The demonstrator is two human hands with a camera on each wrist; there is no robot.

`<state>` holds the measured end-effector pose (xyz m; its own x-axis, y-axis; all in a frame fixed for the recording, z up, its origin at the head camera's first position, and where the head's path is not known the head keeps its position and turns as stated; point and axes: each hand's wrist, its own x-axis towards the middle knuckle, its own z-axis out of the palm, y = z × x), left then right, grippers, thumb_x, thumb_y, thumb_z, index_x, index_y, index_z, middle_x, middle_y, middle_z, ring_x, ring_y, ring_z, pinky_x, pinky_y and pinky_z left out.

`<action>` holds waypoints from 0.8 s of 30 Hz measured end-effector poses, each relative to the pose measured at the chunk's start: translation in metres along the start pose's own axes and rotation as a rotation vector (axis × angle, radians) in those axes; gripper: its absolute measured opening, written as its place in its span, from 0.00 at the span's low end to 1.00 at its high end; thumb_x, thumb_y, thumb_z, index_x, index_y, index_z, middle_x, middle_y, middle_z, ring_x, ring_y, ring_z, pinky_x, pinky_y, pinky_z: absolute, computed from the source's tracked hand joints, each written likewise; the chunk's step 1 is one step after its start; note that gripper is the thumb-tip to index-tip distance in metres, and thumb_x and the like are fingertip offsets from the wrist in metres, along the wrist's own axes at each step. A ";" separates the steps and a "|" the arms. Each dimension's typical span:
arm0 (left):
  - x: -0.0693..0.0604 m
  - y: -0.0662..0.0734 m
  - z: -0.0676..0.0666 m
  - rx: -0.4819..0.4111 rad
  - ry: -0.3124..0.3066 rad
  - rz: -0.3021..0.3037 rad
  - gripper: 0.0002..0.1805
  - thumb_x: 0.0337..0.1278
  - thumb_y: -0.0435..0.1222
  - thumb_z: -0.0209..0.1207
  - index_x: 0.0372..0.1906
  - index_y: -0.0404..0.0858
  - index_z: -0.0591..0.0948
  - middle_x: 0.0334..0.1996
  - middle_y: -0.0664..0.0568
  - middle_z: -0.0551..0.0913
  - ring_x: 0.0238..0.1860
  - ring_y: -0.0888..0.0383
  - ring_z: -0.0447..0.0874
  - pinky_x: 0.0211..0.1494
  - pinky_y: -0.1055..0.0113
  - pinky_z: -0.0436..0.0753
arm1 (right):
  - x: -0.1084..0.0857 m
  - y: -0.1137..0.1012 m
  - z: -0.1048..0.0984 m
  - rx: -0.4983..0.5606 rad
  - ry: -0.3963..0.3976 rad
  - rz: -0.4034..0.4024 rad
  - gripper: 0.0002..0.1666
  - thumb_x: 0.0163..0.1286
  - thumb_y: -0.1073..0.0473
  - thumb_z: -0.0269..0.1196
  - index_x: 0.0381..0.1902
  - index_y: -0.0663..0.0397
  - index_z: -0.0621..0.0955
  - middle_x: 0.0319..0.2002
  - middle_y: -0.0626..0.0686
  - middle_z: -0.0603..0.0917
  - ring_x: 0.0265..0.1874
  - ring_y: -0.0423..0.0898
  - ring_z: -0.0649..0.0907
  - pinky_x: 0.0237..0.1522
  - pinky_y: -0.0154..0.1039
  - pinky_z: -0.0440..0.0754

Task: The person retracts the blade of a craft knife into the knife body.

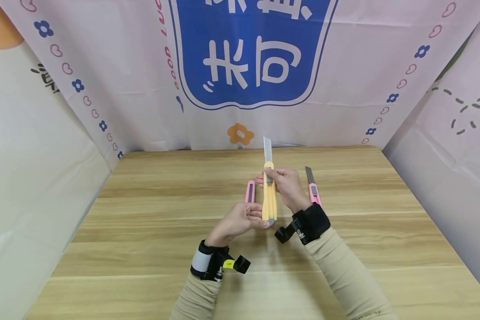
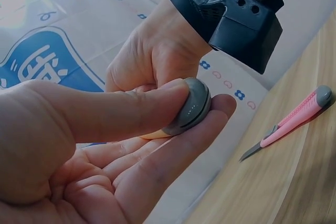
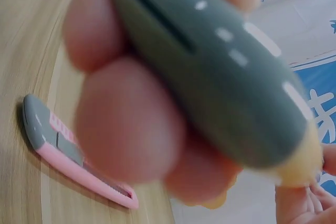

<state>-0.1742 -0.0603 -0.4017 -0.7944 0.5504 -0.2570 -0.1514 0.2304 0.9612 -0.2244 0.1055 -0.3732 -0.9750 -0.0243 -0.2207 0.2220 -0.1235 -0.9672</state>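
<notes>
A yellow utility knife (image 1: 270, 195) is held up above the table, its long blade (image 1: 268, 150) out and pointing away from me. My left hand (image 1: 239, 220) pinches its grey end cap (image 2: 195, 106) between thumb and fingers. Higher on the handle, my right hand (image 1: 291, 189) grips the knife with the thumb by the grey slider. To the right lies a pink utility knife (image 1: 313, 191) with its blade out, partly hidden by the right wrist. Another pink utility knife (image 1: 250, 191) lies left of the yellow one, no blade showing; the right wrist view shows its grey end.
The wooden table (image 1: 144, 231) runs back to a printed cloth (image 1: 144, 111) hanging behind it. More pale cloth hangs at the left and right sides. Each wrist wears a black strap with a small camera mount.
</notes>
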 end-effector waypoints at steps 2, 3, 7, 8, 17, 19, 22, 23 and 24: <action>-0.001 0.001 0.000 0.001 -0.003 0.004 0.23 0.56 0.27 0.61 0.58 0.26 0.74 0.49 0.35 0.84 0.42 0.62 0.87 0.53 0.69 0.86 | -0.001 0.000 0.000 -0.005 -0.003 0.007 0.23 0.73 0.57 0.56 0.58 0.70 0.75 0.45 0.61 0.87 0.30 0.35 0.88 0.54 0.43 0.84; -0.001 0.002 0.000 0.002 -0.004 0.006 0.23 0.56 0.27 0.61 0.58 0.26 0.74 0.49 0.34 0.84 0.42 0.62 0.87 0.53 0.69 0.86 | -0.001 0.000 0.000 -0.002 -0.006 0.014 0.23 0.73 0.56 0.56 0.58 0.70 0.75 0.44 0.60 0.88 0.31 0.36 0.89 0.55 0.44 0.83; -0.002 0.002 0.000 0.010 0.010 0.007 0.24 0.56 0.27 0.61 0.59 0.27 0.73 0.50 0.35 0.84 0.43 0.61 0.86 0.55 0.68 0.85 | -0.001 0.000 -0.002 -0.015 -0.042 0.033 0.27 0.74 0.50 0.54 0.58 0.70 0.75 0.43 0.59 0.89 0.33 0.38 0.89 0.51 0.42 0.87; -0.002 0.001 0.000 0.015 0.017 0.006 0.25 0.56 0.27 0.61 0.60 0.27 0.73 0.50 0.35 0.84 0.44 0.60 0.86 0.56 0.67 0.85 | -0.001 0.000 -0.003 -0.018 -0.053 0.038 0.29 0.74 0.49 0.54 0.58 0.70 0.75 0.44 0.60 0.88 0.33 0.39 0.89 0.48 0.40 0.88; -0.003 0.001 -0.003 0.033 0.046 0.002 0.24 0.56 0.28 0.62 0.59 0.28 0.74 0.50 0.36 0.84 0.46 0.58 0.87 0.57 0.66 0.85 | -0.002 0.001 0.001 -0.041 -0.043 0.030 0.32 0.75 0.46 0.52 0.55 0.75 0.75 0.38 0.58 0.90 0.26 0.37 0.88 0.38 0.35 0.89; -0.004 0.001 -0.003 0.036 0.048 0.000 0.24 0.56 0.28 0.62 0.59 0.28 0.75 0.50 0.36 0.84 0.46 0.58 0.87 0.56 0.66 0.85 | -0.002 0.002 0.002 -0.038 -0.033 0.014 0.32 0.75 0.48 0.52 0.55 0.76 0.75 0.33 0.55 0.91 0.25 0.37 0.88 0.37 0.35 0.89; -0.004 0.001 -0.003 0.042 0.045 0.002 0.23 0.55 0.28 0.62 0.58 0.28 0.75 0.50 0.36 0.85 0.46 0.57 0.87 0.56 0.66 0.85 | 0.000 0.005 0.002 -0.026 -0.016 -0.020 0.30 0.74 0.51 0.53 0.52 0.80 0.74 0.26 0.50 0.90 0.23 0.36 0.87 0.34 0.34 0.89; -0.004 0.001 -0.002 0.042 0.042 0.001 0.23 0.55 0.28 0.62 0.57 0.28 0.75 0.50 0.36 0.85 0.46 0.57 0.86 0.55 0.67 0.85 | 0.000 0.006 0.002 -0.023 -0.015 -0.030 0.29 0.74 0.52 0.54 0.52 0.81 0.74 0.23 0.48 0.89 0.22 0.36 0.87 0.34 0.33 0.89; -0.004 0.001 -0.002 0.042 0.039 0.001 0.23 0.55 0.28 0.62 0.57 0.28 0.76 0.49 0.36 0.85 0.46 0.58 0.86 0.55 0.67 0.85 | 0.001 0.007 0.003 -0.024 -0.010 -0.038 0.29 0.74 0.53 0.54 0.51 0.82 0.74 0.21 0.45 0.88 0.21 0.36 0.87 0.33 0.32 0.89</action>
<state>-0.1728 -0.0640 -0.3992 -0.8170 0.5190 -0.2513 -0.1265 0.2638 0.9562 -0.2237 0.1020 -0.3800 -0.9827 -0.0302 -0.1829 0.1851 -0.1010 -0.9775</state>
